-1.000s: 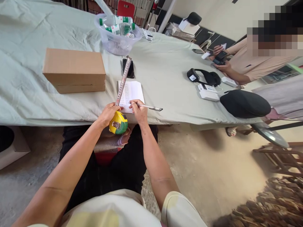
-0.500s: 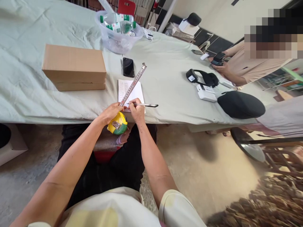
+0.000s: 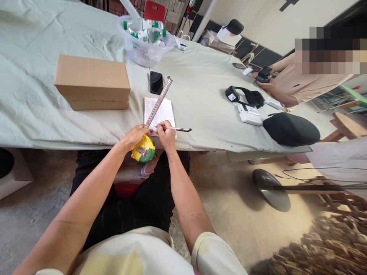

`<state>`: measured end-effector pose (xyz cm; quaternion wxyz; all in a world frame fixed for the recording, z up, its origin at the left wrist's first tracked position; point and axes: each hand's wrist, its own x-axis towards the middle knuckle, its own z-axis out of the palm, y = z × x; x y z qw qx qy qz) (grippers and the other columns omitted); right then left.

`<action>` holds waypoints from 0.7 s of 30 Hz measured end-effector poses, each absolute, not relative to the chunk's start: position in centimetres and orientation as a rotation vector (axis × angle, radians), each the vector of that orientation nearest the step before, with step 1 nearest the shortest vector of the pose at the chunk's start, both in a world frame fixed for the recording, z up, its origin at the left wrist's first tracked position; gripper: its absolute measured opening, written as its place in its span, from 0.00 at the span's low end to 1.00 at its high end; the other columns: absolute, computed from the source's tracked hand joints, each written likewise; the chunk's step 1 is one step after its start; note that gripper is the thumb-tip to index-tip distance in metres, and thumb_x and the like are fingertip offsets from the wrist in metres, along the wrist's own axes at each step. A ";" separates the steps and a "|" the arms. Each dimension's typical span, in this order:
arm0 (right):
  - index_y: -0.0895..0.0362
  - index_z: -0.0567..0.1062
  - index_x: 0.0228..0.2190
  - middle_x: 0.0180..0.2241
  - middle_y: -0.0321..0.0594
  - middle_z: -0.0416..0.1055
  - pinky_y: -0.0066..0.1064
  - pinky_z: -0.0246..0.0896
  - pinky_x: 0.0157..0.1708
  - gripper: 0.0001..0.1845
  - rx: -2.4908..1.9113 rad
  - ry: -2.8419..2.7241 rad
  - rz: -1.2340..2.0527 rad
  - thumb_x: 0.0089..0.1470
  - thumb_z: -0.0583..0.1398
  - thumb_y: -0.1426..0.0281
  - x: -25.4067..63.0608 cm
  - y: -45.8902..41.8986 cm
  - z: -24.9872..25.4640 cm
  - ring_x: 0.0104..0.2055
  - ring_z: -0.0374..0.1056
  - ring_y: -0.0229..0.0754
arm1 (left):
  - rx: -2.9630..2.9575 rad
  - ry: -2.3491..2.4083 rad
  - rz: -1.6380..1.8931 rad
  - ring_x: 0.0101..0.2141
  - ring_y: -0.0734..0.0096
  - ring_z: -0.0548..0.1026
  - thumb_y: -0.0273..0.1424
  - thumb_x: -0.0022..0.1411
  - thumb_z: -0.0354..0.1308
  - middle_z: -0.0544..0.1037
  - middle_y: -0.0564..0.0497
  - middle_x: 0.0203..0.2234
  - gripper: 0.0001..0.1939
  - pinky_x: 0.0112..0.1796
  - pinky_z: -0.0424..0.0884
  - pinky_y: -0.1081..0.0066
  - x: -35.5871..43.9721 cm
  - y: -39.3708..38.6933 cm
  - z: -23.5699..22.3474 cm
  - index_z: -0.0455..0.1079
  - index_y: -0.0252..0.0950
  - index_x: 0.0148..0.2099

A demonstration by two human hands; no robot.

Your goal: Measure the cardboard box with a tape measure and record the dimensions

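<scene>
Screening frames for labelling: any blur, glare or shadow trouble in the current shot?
Head view: tape blade marks fairly sharp, notebook writing too small to read; head view: brown pile at lower right smeared; head view: soft shadow on the floor, slight sheen on the phone; head view: pixel blocks cover the co-worker's head.

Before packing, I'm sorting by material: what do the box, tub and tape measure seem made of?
Box: likely cardboard, matte, plain brown. Tub: probably plastic, glossy, see-through. Tape measure case: perhaps smooth plastic, yellow and green; blade: likely metal, silvery.
</scene>
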<state>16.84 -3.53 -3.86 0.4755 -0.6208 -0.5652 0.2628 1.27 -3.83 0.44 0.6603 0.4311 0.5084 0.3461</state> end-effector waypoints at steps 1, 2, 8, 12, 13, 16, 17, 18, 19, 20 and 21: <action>0.51 0.68 0.27 0.21 0.30 0.70 0.31 0.64 0.34 0.08 -1.520 -1.378 0.645 0.53 0.56 0.61 16.9 -3.5 -3.8 0.27 0.69 0.39 | 0.972 1.147 0.785 0.30 0.66 0.72 0.26 0.48 0.57 0.78 0.51 0.28 0.02 0.34 0.65 0.69 1.3 -3.8 0.4 0.70 0.37 0.28; 0.52 0.67 0.27 0.21 0.30 0.70 0.31 0.64 0.34 0.08 -1.521 -1.374 0.650 0.53 0.56 0.61 16.9 -3.5 -3.7 0.27 0.69 0.39 | 0.969 1.144 0.784 0.30 0.66 0.72 0.27 0.48 0.57 0.79 0.50 0.29 0.02 0.34 0.66 0.69 1.3 -3.8 0.3 0.70 0.37 0.28; 0.52 0.67 0.26 0.20 0.29 0.70 0.31 0.64 0.34 0.09 -1.523 -1.373 0.678 0.53 0.56 0.61 17.1 -3.4 -3.4 0.26 0.69 0.38 | 0.971 1.148 0.766 0.32 0.66 0.73 0.27 0.48 0.57 0.81 0.48 0.33 0.04 0.33 0.65 0.70 1.2 -3.6 -0.1 0.71 0.36 0.29; 0.52 0.67 0.27 0.20 0.30 0.69 0.31 0.63 0.33 0.09 -1.551 -1.390 0.648 0.54 0.55 0.61 16.9 -3.5 -3.5 0.26 0.68 0.39 | 0.972 1.168 0.771 0.29 0.67 0.71 0.27 0.48 0.57 0.80 0.49 0.29 0.02 0.31 0.65 0.70 1.2 -3.7 0.2 0.69 0.37 0.28; 0.52 0.67 0.27 0.20 0.30 0.69 0.31 0.63 0.33 0.09 -1.552 -1.395 0.643 0.54 0.55 0.61 16.8 -3.5 -3.5 0.26 0.68 0.39 | 0.965 1.170 0.772 0.28 0.67 0.71 0.26 0.48 0.57 0.79 0.50 0.27 0.01 0.31 0.65 0.70 1.2 -3.8 0.4 0.69 0.37 0.28; 0.52 0.67 0.27 0.20 0.30 0.69 0.31 0.63 0.32 0.09 -1.551 -1.408 0.636 0.54 0.55 0.61 16.8 -3.6 -3.5 0.25 0.68 0.39 | 0.948 1.167 0.773 0.26 0.68 0.70 0.25 0.48 0.56 0.76 0.51 0.25 0.02 0.31 0.65 0.70 1.2 -3.9 0.7 0.68 0.37 0.27; 0.52 0.67 0.27 0.20 0.30 0.69 0.31 0.63 0.32 0.09 -1.552 -1.411 0.635 0.54 0.55 0.61 16.8 -3.6 -3.5 0.25 0.68 0.39 | 0.946 1.168 0.775 0.26 0.69 0.69 0.25 0.48 0.56 0.76 0.51 0.25 0.02 0.30 0.65 0.70 1.2 -3.9 0.7 0.68 0.37 0.27; 0.52 0.67 0.27 0.20 0.30 0.69 0.30 0.63 0.32 0.09 -1.553 -1.412 0.635 0.54 0.55 0.61 16.8 -3.6 -3.5 0.26 0.68 0.38 | 0.944 1.172 0.777 0.26 0.69 0.69 0.25 0.48 0.56 0.76 0.51 0.25 0.02 0.30 0.65 0.70 1.2 -3.9 0.8 0.68 0.37 0.27; 0.52 0.67 0.27 0.20 0.30 0.69 0.30 0.63 0.33 0.09 -1.555 -1.412 0.636 0.54 0.55 0.61 16.8 -3.6 -3.5 0.26 0.68 0.38 | 0.942 1.176 0.776 0.26 0.68 0.69 0.25 0.48 0.56 0.76 0.51 0.25 0.03 0.31 0.65 0.70 1.2 -3.9 0.8 0.68 0.37 0.27; 0.51 0.67 0.27 0.20 0.29 0.69 0.30 0.63 0.33 0.08 -1.557 -1.411 0.638 0.54 0.55 0.61 16.8 -3.6 -3.5 0.26 0.68 0.38 | 0.941 1.180 0.774 0.26 0.68 0.70 0.25 0.48 0.56 0.75 0.51 0.24 0.03 0.31 0.65 0.69 1.3 -3.9 0.8 0.68 0.37 0.26; 0.51 0.67 0.27 0.20 0.29 0.69 0.30 0.63 0.33 0.08 -1.562 -1.411 0.639 0.54 0.55 0.61 16.8 -3.6 -3.6 0.26 0.68 0.38 | 0.938 1.182 0.772 0.26 0.68 0.70 0.24 0.48 0.56 0.75 0.52 0.24 0.03 0.32 0.66 0.69 1.3 -3.9 0.8 0.68 0.37 0.26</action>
